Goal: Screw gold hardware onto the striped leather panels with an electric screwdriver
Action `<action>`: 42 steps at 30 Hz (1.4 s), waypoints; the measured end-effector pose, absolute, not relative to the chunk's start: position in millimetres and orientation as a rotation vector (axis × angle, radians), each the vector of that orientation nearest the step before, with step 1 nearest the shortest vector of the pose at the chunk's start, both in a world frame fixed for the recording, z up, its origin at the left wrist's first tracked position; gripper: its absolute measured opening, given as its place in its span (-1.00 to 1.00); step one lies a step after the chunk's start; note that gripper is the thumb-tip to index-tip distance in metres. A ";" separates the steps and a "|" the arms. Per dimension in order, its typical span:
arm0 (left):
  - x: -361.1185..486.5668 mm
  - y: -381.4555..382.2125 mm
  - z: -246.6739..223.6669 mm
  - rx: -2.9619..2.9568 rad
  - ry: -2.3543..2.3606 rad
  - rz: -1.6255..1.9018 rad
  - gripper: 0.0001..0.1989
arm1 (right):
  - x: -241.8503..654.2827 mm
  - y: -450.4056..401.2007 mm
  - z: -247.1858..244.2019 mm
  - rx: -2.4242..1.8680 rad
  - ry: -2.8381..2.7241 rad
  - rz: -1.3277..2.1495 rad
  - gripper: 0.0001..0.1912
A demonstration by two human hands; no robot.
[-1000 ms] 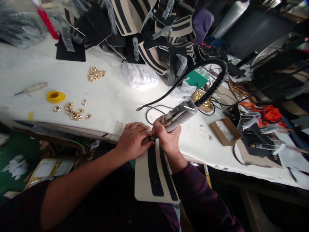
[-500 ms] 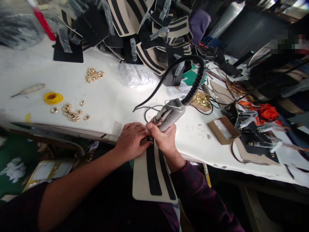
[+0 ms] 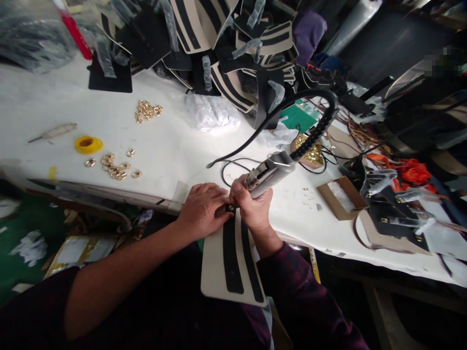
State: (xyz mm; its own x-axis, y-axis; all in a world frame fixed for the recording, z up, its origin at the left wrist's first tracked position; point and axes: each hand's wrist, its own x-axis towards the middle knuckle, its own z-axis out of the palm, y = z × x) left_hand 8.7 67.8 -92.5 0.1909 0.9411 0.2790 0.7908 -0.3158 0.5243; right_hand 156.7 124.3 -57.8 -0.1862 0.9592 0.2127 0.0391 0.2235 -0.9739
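My right hand (image 3: 254, 206) is closed round a grey electric screwdriver (image 3: 272, 172), which leans to the right with its black cable looping from the top. Its lower tip is hidden by my fingers. Below it lies a beige panel (image 3: 233, 253) with two black stripes, reaching from the table edge toward my lap. My left hand (image 3: 204, 209) is closed on the panel's upper end, its thumb beside a small dark piece with a shiny spot (image 3: 230, 208). The fingers of both hands nearly touch there.
Gold clasps (image 3: 116, 167) lie left, near a yellow tape roll (image 3: 88, 144) and an awl-like tool (image 3: 54, 131). Striped panels (image 3: 233, 90) are heaped at the back. Right are a box of gold parts (image 3: 310, 150), a cardboard box (image 3: 343, 199) and wrapped black pieces (image 3: 396, 214).
The screwdriver has tilted further to the right, and its cable loop has swung right with it. My left hand keeps its place on the panel. The whole view has shifted slightly.
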 end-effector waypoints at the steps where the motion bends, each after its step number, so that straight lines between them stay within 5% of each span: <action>1: 8.8 67.8 -92.4 2.203 1.656 0.819 -0.77 | 156.2 123.8 -57.3 -0.997 -1.487 1.147 -0.58; 26: 7.7 67.7 -93.7 2.204 1.653 0.802 -0.77 | 151.7 122.5 -55.8 -1.047 -1.450 1.130 -0.64; 37: 9.0 65.8 -94.0 2.231 1.671 0.811 -0.72 | 152.5 126.6 -28.2 -0.928 -1.482 1.286 -0.46; 42: 9.0 65.2 -93.4 2.241 1.662 0.817 -0.76 | 168.1 158.2 -4.7 -1.166 -1.743 0.961 -0.42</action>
State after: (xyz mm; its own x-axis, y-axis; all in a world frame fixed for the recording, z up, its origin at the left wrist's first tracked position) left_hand 9.0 65.2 -93.4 0.1996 0.9346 0.2944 0.8037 -0.3280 0.4964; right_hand 168.1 158.2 -4.7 -0.2442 0.9472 0.2078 0.3297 0.2826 -0.9008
